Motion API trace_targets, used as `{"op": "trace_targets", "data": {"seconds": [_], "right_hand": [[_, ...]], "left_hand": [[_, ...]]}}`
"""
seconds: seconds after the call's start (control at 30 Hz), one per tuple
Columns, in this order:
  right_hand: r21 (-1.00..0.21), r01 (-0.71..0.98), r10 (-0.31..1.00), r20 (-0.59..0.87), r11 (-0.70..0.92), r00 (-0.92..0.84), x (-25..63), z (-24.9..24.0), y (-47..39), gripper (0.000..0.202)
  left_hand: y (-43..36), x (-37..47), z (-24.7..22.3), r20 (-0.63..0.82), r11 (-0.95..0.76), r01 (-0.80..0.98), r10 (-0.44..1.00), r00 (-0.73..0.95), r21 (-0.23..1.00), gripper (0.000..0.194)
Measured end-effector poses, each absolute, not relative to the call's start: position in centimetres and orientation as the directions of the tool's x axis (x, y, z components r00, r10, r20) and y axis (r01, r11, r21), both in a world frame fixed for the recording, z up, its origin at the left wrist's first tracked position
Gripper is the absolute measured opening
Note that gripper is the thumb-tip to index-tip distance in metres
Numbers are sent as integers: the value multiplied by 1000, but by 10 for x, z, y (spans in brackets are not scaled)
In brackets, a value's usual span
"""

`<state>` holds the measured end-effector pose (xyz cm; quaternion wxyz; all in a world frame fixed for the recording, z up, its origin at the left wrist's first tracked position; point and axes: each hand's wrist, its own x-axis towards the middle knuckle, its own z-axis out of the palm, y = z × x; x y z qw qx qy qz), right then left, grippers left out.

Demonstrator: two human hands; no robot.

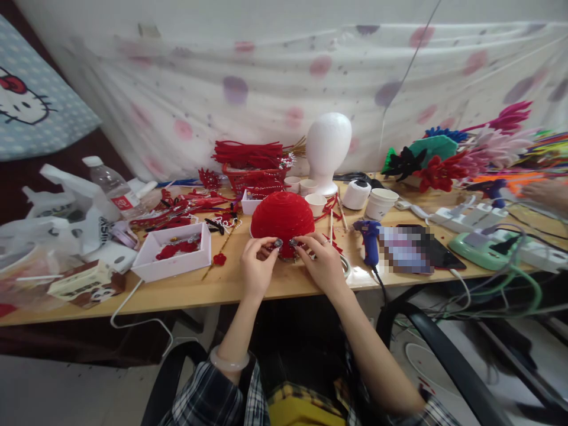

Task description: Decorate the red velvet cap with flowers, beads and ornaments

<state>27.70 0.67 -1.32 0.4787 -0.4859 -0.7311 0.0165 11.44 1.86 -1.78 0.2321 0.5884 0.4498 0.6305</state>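
A red dome-shaped cap (282, 214) with ridged, wound rows sits on the table in front of me. At its near edge, my left hand (260, 260) has thumb and fingers pinched together. My right hand (317, 254) pinches in the same way a little to the right. Both sets of fingertips touch the front of the cap or something small and red there. What lies between the fingers is too small to make out. Just right of my right hand lies a roll of tape (345, 266).
A white foam head (328, 151) stands behind the cap. To the left are a white box (177, 260) of red pieces and a plastic bottle (113, 189). A blue glue gun (369, 242), a phone (406, 251) and power strips lie right. Another person's hand (544, 194) shows far right.
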Motion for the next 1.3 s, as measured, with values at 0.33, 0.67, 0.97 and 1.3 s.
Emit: {"op": "trace_targets", "data": {"seconds": [0.33,0.67,0.97,1.3], "right_hand": [[-443,746,686,728,497,-25,280,-12,7,15],[-455,739,706,708,497,-39,275,-11,6,17],[-558,670,749,663,490,5,269,-12,7,16],[-877,285,885,441,387,153,268,-3,0,18]], "left_hand": [[17,115,-18,557,-490,293,799,-226,821,15],[16,117,-21,491,-434,246,832,-259,867,8],[16,116,-19,470,-415,235,833,-291,879,12],[5,107,-14,334,-344,-2,912,-238,939,18]]}}
